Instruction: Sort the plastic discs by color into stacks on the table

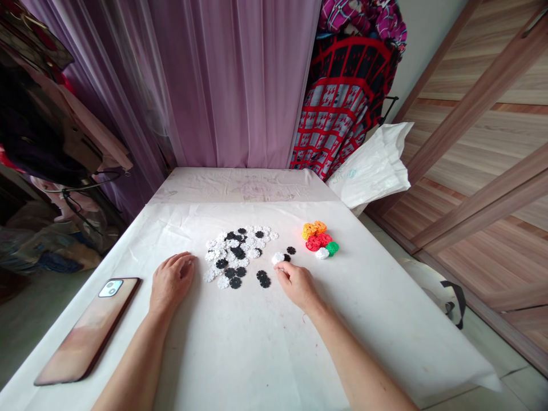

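Note:
My right hand [297,285] pinches the edge of a white snowflake-shaped disc [278,258], right of the middle of the table. Black discs [291,250] lie just beyond it, and a few more black discs [264,279] lie to its left. My left hand [172,281] rests on the table with loosely curled fingers, holding nothing that I can see. Between my hands spreads a mixed pile of white and black discs [233,251]. Further right sit orange discs [314,229], red discs [319,241], a green disc [333,248] and a white disc [322,253], grouped together.
A phone [88,331] lies face down at the table's left. The table [240,348] has a pale cover. A white bag [372,165] leans at its far right corner. Clothes hang at the left, and a purple curtain [231,85] hangs behind.

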Tool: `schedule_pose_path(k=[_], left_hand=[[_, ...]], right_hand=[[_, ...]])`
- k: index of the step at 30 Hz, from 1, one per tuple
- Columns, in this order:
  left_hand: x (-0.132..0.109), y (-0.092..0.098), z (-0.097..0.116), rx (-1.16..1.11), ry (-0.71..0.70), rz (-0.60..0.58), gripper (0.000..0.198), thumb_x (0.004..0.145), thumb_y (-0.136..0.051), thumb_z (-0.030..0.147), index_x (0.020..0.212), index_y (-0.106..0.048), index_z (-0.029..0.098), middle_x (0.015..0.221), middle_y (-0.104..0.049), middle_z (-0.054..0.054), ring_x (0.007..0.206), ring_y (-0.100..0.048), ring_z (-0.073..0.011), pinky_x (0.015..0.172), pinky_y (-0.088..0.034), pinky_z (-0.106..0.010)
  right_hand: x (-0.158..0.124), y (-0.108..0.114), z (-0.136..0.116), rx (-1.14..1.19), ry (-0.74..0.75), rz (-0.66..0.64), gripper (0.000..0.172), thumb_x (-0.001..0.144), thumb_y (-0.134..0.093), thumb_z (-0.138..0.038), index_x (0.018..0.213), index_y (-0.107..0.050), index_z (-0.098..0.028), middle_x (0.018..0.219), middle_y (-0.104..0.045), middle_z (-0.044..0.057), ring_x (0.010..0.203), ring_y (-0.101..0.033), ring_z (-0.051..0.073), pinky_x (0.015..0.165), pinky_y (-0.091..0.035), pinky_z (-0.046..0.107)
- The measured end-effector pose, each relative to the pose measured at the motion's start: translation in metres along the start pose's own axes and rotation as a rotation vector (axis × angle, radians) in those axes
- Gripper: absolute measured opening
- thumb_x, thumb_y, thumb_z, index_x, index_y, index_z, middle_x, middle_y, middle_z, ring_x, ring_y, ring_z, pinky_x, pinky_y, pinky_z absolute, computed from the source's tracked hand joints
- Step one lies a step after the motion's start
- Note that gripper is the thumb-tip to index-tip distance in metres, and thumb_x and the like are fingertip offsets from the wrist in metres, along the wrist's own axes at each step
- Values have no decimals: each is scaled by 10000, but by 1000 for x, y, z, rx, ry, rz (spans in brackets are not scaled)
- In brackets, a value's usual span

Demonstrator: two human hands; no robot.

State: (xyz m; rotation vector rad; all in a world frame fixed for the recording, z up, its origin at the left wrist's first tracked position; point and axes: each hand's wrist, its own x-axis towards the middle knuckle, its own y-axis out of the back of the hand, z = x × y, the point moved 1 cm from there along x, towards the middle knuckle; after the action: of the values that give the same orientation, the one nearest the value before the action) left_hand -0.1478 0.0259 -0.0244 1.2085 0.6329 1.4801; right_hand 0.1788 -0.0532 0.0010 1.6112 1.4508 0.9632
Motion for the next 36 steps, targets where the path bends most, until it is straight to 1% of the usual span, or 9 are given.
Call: schedule_pose_path(k=[3,7,18,24,26,29,31,33,36], left_hand=[[0,1,1,2,4,-14,393,895,-400,382,1040,-731,227,1214,-713,-64,1121,-643,-288,978,-504,-442],[0,1,1,8,5,-15,389,895,-400,383,1034,-730,232,1214,-713,-58,1120,-646,-283,973,-507,-433],[0,-1,-2,2,-1,-7,377,893,-415,375,1041,-732,235,1219,-711,-55,1127,-644,-285,973,-513,-443],[0,-3,-2,-6,-10,7,370,894,-421,377,1035,-733,238,1210,-714,-58,1123,-645,-283,977,-510,-448],[0,-3,-2,-5,-5,4,373,897,-416,381,1033,-733,239,1214,-712,-58,1128,-643,-285,979,-508,-454],[0,-2,-1,-6,2,-3,372,898,-412,383,1034,-729,241,1216,-711,-54,1131,-640,-283,981,-505,-452],[0,-1,0,-8,6,-7,375,900,-408,387,1034,-727,243,1217,-711,-53,1131,-639,-284,981,-502,-455],[0,0,0,-10,10,-11,379,902,-403,394,1035,-726,244,1219,-710,-53,1129,-639,-287,979,-501,-460],[0,1,0,-15,12,-22,380,901,-401,399,1034,-725,250,1216,-712,-51,1125,-640,-284,972,-503,-452]], right_hand=[[-1,11,3,-157,-70,10,271,954,-441,-264,954,-711,-246,811,-758,28,730,-671,176,620,-339,252],[4,17,8,-301,-120,-19,283,969,-412,-250,969,-695,-239,878,-765,58,770,-672,191,611,-285,278],[13,11,3,-312,-105,-77,303,975,-383,-271,1028,-681,-263,918,-765,52,811,-682,196,635,-313,279],[14,19,6,-301,-106,-71,286,959,-412,-263,1001,-695,-260,899,-763,53,800,-675,196,637,-328,273],[24,26,11,-286,-131,-34,267,951,-434,-268,981,-699,-254,874,-760,45,793,-670,191,631,-332,268],[54,34,16,-228,-149,19,242,935,-466,-277,987,-701,-258,919,-760,22,843,-670,185,647,-368,257],[81,35,16,-188,-100,-19,244,912,-511,-284,1079,-689,-273,1070,-744,9,965,-661,179,711,-410,245],[106,31,14,-199,-54,-98,351,884,-570,-304,1226,-638,-270,1202,-700,24,1066,-636,182,795,-434,241],[130,21,12,-231,-43,-167,403,820,-658,-331,1214,-654,-251,1230,-678,64,1073,-636,218,829,-450,268]])
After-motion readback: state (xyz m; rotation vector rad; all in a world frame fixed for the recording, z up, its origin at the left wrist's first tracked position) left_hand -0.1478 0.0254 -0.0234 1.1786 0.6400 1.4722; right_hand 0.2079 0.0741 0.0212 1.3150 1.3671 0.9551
